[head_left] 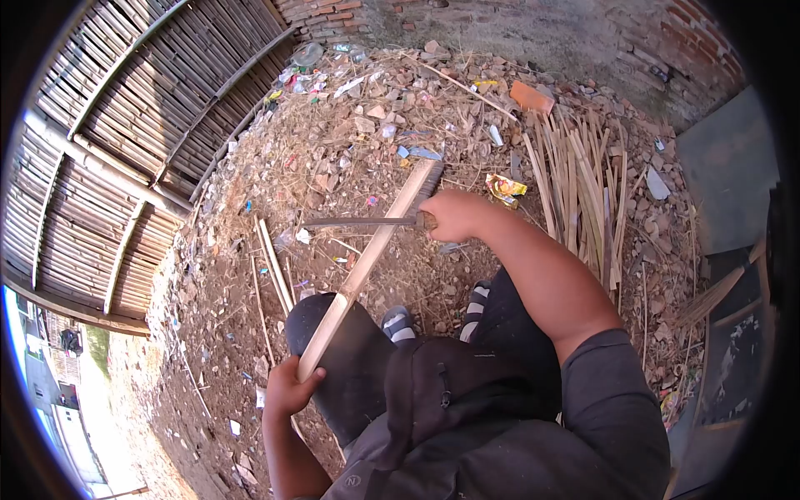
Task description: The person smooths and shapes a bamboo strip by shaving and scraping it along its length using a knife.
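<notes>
My left hand is closed around the near end of a split bamboo piece. The piece slants up and away to the right, across my left thigh, its pale inner face showing and a node partway along. My right hand grips the handle of a machete. The long dark blade points left and lies across the bamboo's upper half; whether it cuts into the bamboo or only rests on it, I cannot tell.
Split bamboo strips lie piled on the right, with a few thin strips at left. Rubble and litter cover the ground, including a yellow wrapper and a broken tile. A bamboo fence and brick wall stand around.
</notes>
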Tool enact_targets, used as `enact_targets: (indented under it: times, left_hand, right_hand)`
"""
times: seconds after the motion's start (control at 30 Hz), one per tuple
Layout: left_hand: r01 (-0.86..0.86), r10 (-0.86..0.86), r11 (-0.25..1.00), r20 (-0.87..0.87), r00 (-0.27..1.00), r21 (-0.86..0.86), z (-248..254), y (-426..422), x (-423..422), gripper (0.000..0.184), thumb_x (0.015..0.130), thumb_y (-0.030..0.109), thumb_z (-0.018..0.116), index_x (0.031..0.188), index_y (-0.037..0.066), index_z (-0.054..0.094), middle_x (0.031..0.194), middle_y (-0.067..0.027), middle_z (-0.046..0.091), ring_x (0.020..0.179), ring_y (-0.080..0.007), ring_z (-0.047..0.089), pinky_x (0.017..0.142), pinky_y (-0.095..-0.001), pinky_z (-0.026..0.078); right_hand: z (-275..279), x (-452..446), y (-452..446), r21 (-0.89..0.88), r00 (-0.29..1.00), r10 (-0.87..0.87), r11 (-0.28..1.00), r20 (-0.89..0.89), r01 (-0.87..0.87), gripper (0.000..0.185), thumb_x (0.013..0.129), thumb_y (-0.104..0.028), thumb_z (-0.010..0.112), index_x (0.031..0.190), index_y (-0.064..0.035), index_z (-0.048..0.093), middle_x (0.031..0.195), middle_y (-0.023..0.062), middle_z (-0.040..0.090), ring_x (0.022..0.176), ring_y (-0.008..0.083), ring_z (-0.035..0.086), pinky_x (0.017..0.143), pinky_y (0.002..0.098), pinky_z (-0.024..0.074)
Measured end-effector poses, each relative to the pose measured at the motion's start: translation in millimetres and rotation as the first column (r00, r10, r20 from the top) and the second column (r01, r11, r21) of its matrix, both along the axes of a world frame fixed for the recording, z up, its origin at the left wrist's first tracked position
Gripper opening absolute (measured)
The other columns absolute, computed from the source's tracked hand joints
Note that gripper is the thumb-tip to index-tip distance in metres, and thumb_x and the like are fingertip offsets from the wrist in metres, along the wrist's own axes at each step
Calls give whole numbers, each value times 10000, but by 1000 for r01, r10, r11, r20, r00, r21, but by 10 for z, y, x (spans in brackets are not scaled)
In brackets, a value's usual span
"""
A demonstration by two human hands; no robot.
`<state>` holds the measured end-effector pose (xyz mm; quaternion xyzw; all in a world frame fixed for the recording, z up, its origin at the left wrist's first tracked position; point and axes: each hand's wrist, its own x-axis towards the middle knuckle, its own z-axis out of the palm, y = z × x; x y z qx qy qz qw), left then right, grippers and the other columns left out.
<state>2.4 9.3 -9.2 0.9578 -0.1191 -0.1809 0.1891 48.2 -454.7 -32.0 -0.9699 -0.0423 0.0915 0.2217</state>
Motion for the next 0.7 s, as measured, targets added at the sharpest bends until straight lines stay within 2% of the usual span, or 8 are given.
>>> enact_targets:
  times: [0.23, 0.33, 0.43, 0.53, 0.63, 0.7]
  left_hand:
    - [2, -2, 1000, 11, 1000, -4, -25, 28, 5, 517, 790, 461, 814, 850, -23, 643, 728, -184, 646, 691, -321, 655, 669, -441, 503]
    - [13, -13, 1000, 20, 1000, -9, 9, 1, 2, 515, 790, 459, 813, 852, -23, 643, 729, -184, 645, 694, -320, 656, 672, -441, 505]
    - [12, -12, 1000, 14, 1000, -3, 43, -26, -13, 516, 791, 458, 811, 855, -26, 645, 733, -187, 645, 695, -321, 656, 674, -443, 504]
    - [9, -9, 1000, 17, 1000, -21, 10, 2, -17, 521, 792, 462, 811, 858, -28, 647, 735, -191, 648, 691, -322, 656, 671, -444, 504]
    - [6, -6, 1000, 10, 1000, -13, 4, 11, -2, 524, 793, 466, 810, 861, -29, 650, 729, -189, 651, 684, -324, 655, 667, -444, 504]
    - [2, -2, 1000, 2, 1000, -20, -28, 28, 11, 527, 795, 469, 809, 857, -28, 648, 722, -186, 650, 680, -324, 655, 665, -443, 503]
  right_hand:
    - [15, 9, 132, 37, 997, 65, 997, -42, -63, 321, 808, -324, 756, 1044, -115, 699, 962, 158, 724, 953, 378, 697, 814, 501, 543]
    - [-111, 69, 62, 49, 996, 87, 995, 31, -88, 336, 806, -339, 764, 1044, -111, 697, 971, 158, 726, 956, 371, 699, 815, 499, 543]
    - [-19, 24, 18, -41, 997, 73, 996, -27, -74, 366, 799, -347, 771, 1058, -99, 696, 981, 167, 725, 958, 367, 701, 820, 491, 544]
    - [-173, 59, -170, 84, 994, -25, 996, 103, 17, 384, 797, -348, 773, 1072, -92, 695, 983, 177, 721, 954, 369, 700, 819, 480, 546]
    - [-71, 14, -173, 106, 996, -87, 991, 1, 86, 372, 773, -298, 762, 1057, -64, 706, 986, 183, 717, 991, 372, 690, 856, 476, 546]
    - [-104, 36, -177, 78, 996, -79, 994, 32, 77, 377, 773, -297, 757, 1066, -65, 706, 988, 190, 717, 984, 373, 692, 850, 476, 548]
